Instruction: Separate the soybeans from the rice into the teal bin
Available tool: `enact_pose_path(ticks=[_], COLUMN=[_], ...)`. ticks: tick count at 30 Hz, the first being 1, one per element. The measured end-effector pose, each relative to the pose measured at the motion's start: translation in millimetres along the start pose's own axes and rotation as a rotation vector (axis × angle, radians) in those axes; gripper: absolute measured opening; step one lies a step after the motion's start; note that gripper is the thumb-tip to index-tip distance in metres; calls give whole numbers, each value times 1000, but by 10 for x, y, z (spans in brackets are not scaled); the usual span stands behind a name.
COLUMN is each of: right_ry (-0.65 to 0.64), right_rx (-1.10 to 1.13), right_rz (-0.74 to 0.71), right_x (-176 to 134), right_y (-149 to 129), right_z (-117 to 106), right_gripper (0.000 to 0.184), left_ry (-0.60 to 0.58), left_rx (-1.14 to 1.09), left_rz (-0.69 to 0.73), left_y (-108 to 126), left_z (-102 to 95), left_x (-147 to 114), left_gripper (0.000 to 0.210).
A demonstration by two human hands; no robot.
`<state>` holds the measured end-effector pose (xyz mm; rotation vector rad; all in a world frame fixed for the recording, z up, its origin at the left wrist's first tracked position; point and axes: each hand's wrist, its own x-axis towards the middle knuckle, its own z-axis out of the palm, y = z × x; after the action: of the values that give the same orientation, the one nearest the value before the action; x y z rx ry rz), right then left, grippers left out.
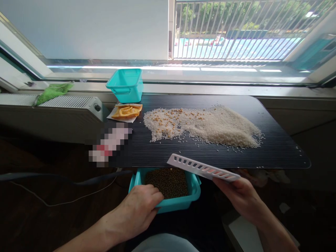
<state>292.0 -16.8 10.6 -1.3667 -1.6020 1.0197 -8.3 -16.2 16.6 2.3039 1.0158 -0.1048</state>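
Note:
My left hand [141, 206] is closed over the near left rim of a turquoise plastic bin [181, 205], which holds small round greenish-brown beans [170, 183]. The bin sits just below the table's front edge. In my right hand [243, 196] is a white plastic tray with a slotted side [202, 168], held tilted above the bin's right side and overlapping the table edge in view. The tray's inside is hidden. Beyond it, a long heap of white rice [225, 127] lies on the dark tabletop, with yellow, bean-like grains [168, 122] scattered over its left part.
Another turquoise bin [126, 87] stands at the back left. In front of it lies a folded orange-yellow item on white paper [127, 112]. A pixelated object [111, 143] is nearer. A radiator [65, 105] bearing a green cloth [55, 92] stands left; a window is behind.

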Motion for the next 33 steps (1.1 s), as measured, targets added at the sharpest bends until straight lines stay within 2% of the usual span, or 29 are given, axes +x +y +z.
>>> enact_pose_path(ticks=[3, 8, 11, 13, 16, 23, 33], right_ry=[-90, -94, -53, 21, 134, 281, 433], right_rx=[27, 34, -5, -48, -95, -182, -220], right_rz=[-39, -338, -427, -429, -377, -215, -96], right_x=[1, 227, 369, 408, 365, 249, 485], right_y=[-96, -145, -82, -23, 69, 231, 102], right_z=[151, 653, 902, 945, 837, 375, -55], right_gripper=[24, 43, 50, 52, 51, 39, 27], left_ry=[13, 13, 27, 26, 18, 2, -20], left_rx=[-18, -48, -62, -59, -42, -50, -20], left_rz=[3, -17, -44, -59, -52, -25, -28], left_y=[8, 17, 0, -10, -13, 8, 27], left_z=[-1, 20, 39, 43, 31, -24, -54], left_x=[1, -1, -7, -12, -13, 33, 56], left_gripper=[11, 10, 10, 10, 11, 14, 14])
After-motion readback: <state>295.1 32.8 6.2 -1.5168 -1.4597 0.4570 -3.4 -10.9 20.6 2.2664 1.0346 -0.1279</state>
